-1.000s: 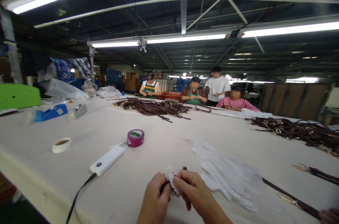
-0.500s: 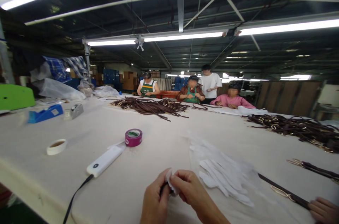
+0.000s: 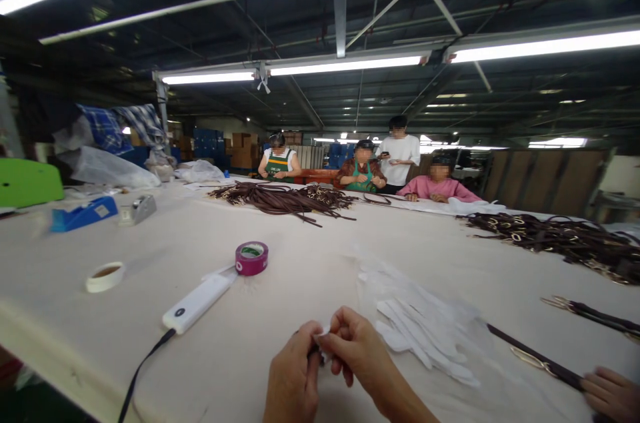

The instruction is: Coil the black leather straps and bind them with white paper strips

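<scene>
Near the front edge of the table, my left hand (image 3: 294,373) is closed around a small dark piece, mostly hidden by the fingers; its kind does not show. A bit of thin white paper (image 3: 324,338) wraps against it. The thumb and fingers of my right hand (image 3: 357,355) pinch that paper, and both hands touch at the fingertips. Just to their right lie several white paper strips (image 3: 417,333) on a thin translucent sheet (image 3: 390,280).
Left are a purple tape roll (image 3: 251,258), white corded device (image 3: 200,303), white ring (image 3: 105,278) and blue tape dispenser (image 3: 83,214). Brown straps (image 3: 280,198) lie behind, more straps (image 3: 555,236) at right. A co-worker's hand (image 3: 611,393) touches a strap (image 3: 535,360). People work across the table.
My right hand has shifted slightly up, its fingers changing their pinch on the white paper. Less of the paper shows now. My left hand stays nearly in place.
</scene>
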Available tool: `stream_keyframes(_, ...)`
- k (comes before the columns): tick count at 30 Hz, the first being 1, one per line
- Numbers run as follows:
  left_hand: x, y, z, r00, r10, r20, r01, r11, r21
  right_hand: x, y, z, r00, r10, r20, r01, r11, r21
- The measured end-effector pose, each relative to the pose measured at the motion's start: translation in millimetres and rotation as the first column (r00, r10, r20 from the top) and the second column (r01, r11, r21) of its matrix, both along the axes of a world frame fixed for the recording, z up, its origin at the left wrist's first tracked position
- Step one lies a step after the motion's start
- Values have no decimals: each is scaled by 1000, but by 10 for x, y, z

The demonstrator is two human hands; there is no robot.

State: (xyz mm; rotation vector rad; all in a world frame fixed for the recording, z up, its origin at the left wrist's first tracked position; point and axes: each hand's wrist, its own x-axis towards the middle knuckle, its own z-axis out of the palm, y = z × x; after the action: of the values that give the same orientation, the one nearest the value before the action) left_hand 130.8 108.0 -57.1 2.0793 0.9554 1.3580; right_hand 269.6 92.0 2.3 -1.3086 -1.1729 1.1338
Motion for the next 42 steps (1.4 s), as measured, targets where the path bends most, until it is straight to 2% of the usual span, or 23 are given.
stream_keyframes(3,-11,3,0,998,37,-41,-37,999,-7,44,-14,10,995,73,-64,-75,997,-34)
stream_keyframes(7,-57,8,48,989,31,-145,-34,999,-24,90,-53,93,986,121,-117,-138,979,-153)
stream_keyframes(11,-85,-2,171,974,-30,-224,21,999,-41,97,-28,145,988,155,2,-153,976,-155)
stream_keyframes(14,-94,-13,274,967,-100,-234,79,992,-100,115,12,168,972,164,166,-157,986,-51)
stream_keyframes(17,-108,-23,365,964,-175,-198,135,971,-198,139,31,175,954,78,289,-126,980,152)
stream_keyframes(19,-123,-26,417,961,-226,-161,183,951,-249,137,35,157,950,21,311,-100,965,240)
stream_keyframes(22,-139,-21,487,949,-311,-62,269,893,-360,105,35,128,958,-53,281,-35,954,298)
stream_keyframes(26,-130,-2,572,927,-342,157,372,768,-521,68,16,204,967,-100,234,5,927,375)
stream_keyframes(29,-115,6,604,924,-359,134,372,756,-539,70,-9,315,967,-10,255,-92,919,384)
stream_keyframes(31,-110,2,596,919,-389,57,354,755,-553,68,-27,355,962,105,251,-181,936,303)
stream_keyframes(33,-110,-12,573,903,-428,30,365,730,-578,53,-43,356,962,185,200,-228,950,214)
stream_keyframes(35,-116,-36,559,877,-476,62,405,666,-626,30,-52,329,974,194,116,-213,959,186)
stream_keyframes(38,-144,-82,604,838,-530,131,461,558,-690,-2,-42,276,990,132,-42,-119,968,220)
stream_keyframes(40,-174,-112,683,836,-537,115,455,561,-691,-14,-28,258,987,103,-123,-73,970,230)
stream_keyframes(42,-205,-142,777,838,-544,39,429,614,-663,-18,-25,266,982,112,-152,-77,973,218)
